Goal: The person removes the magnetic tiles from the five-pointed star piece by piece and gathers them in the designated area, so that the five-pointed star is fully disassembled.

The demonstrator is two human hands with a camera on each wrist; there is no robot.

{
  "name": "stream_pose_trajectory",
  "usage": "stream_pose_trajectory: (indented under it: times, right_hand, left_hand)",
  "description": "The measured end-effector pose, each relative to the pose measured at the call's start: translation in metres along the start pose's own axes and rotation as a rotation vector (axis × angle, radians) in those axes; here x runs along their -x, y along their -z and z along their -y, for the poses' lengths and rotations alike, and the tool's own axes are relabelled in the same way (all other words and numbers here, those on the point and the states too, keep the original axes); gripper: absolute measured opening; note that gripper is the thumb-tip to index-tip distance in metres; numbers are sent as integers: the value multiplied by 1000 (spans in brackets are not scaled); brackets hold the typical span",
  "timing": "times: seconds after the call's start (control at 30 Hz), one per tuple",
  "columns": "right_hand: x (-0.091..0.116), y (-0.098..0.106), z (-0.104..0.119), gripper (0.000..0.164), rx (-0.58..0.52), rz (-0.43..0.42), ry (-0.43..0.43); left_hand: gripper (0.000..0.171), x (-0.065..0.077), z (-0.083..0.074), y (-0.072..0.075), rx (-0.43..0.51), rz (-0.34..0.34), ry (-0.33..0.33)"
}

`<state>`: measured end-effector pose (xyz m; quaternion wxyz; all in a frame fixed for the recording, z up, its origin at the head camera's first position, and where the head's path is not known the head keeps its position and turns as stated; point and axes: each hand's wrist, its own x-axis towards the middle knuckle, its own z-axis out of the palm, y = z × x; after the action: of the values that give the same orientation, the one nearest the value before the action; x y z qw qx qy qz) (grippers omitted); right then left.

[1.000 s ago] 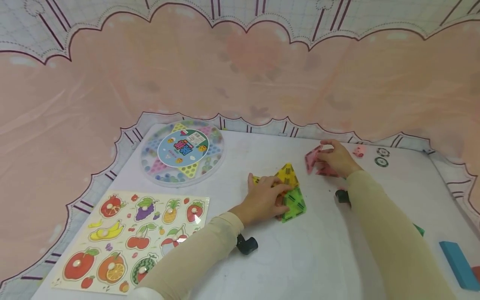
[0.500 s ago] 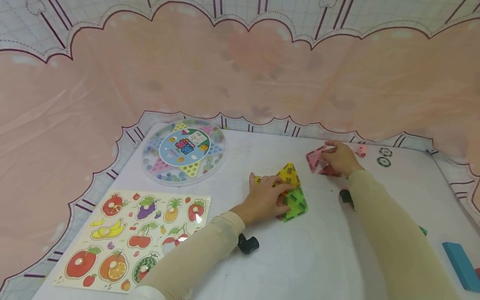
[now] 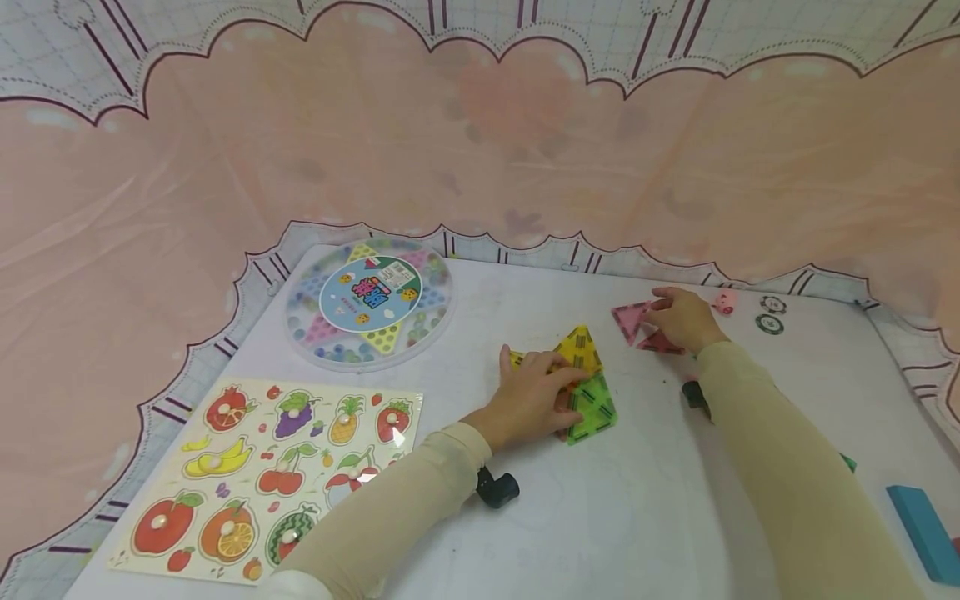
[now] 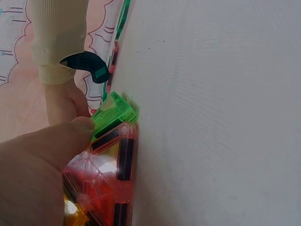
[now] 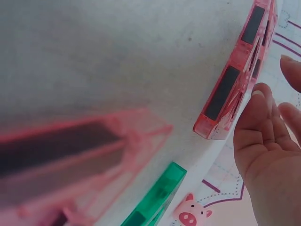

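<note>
My left hand (image 3: 521, 400) is curled over a small structure of translucent magnetic tiles. A yellow triangle tile (image 3: 579, 350) and a green tile (image 3: 592, 408) show past its fingers. In the left wrist view the thumb presses at the green tile's edge, beside a red tile (image 4: 124, 160) with black magnet strips. My right hand (image 3: 682, 321) is at two pink triangle tiles, a left one (image 3: 630, 321) and a right one (image 3: 660, 342), lying flat. Its fingers (image 5: 256, 122) are loosely bent beside a pink tile (image 5: 223, 92), pinching nothing.
A round Chinese checkers box (image 3: 369, 304) lies at the back left, a fruit knob puzzle (image 3: 255, 475) in front of it. A pink pig figure (image 3: 724, 302), two ring-shaped discs (image 3: 770, 324) and a blue block (image 3: 922, 533) are at right. A green tile (image 5: 157, 195) lies near the pig.
The left pink tile, tilted up in the right hand's fingers a second ago, now lies flat, and those fingers have eased off it. The left hand stays on the tile structure.
</note>
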<state>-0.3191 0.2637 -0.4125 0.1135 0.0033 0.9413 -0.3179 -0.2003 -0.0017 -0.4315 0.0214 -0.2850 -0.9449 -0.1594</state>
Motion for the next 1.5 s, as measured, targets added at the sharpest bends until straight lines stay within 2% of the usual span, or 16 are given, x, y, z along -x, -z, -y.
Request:
stream_pose_trajectory:
  times: [0.4,0.67,0.87,1.13,1.3,1.5]
  right_hand:
    - [22,8,2,56,-30,26,7]
    - [49,8,3,59,-20,52,74]
    - [66,1,3,57,-24,61,83]
    - [84,-14,4,50,-36,59,155]
    - [96,-24,11,50,-46,73,168]
    - [106,-34,22,47,-47,59,231]
  left_hand:
    - [54,-2,-2,-1,-18,1,-5]
    - [54,-1,-2,-1,-13,2,6]
    - [53,0,-1,1,20,-3,1]
    - [53,3,4,3,59,-9,14]
    - [52,6,8,4,72,-13,14]
    - [52,9,15,5,99,-16,7]
